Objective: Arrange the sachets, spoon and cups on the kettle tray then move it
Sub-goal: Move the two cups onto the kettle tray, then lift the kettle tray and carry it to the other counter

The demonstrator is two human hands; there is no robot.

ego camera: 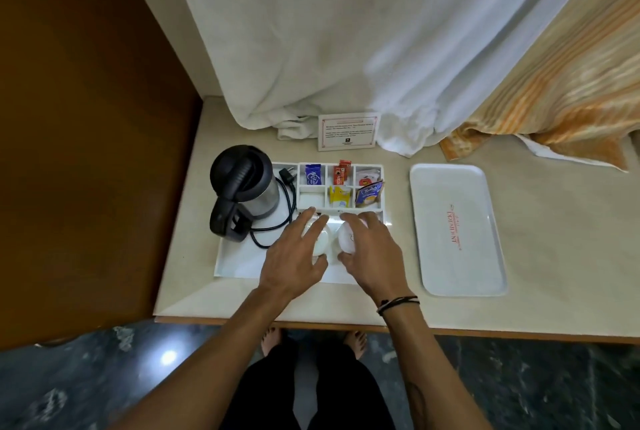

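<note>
Resting mid-frame in the white compartmented plastic kettle tray [239, 263]: two upturned white cups, left hand [294, 256] gripping one [320, 244], right hand [372, 249] the other [346, 239]; coloured sachets [341, 195] fill upper compartments.

Pale beige surface [554, 256] with wood-trimmed near edge. Brown wooden panel [86, 135] against its left edge. White curtain [346, 31] draped onto far edge, orange-striped curtain [571, 90] at far right corner. Dark marbled floor [86, 388] below, one bright light reflection.
</note>
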